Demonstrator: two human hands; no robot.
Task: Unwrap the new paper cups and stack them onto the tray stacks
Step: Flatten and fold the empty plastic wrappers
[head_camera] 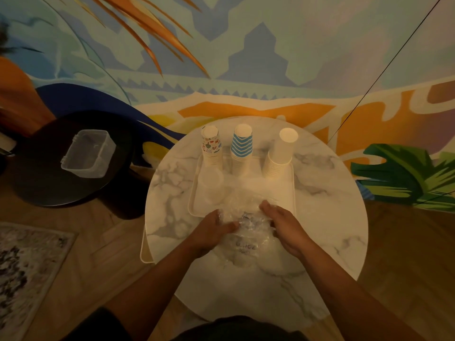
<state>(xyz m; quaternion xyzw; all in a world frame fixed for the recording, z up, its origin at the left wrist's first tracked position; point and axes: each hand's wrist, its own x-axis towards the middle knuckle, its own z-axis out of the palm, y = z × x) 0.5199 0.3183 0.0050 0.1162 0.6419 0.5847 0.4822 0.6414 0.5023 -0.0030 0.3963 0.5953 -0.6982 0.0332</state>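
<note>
**A:** Both your hands, left hand [213,230] and right hand [283,226], have fingers curled into the crinkly plastic wrap [246,232] at the near edge of the tray [291,190]. Cups out yet?

**B:** Looks like it. Three stacks [241,148] stand upside down at the back; you're probably just balling up wrap.

The scene is dimly lit in warm tones; the table [320,217] is brightest, edges are bent by wide-angle distortion, and details are softly blurred.
</note>
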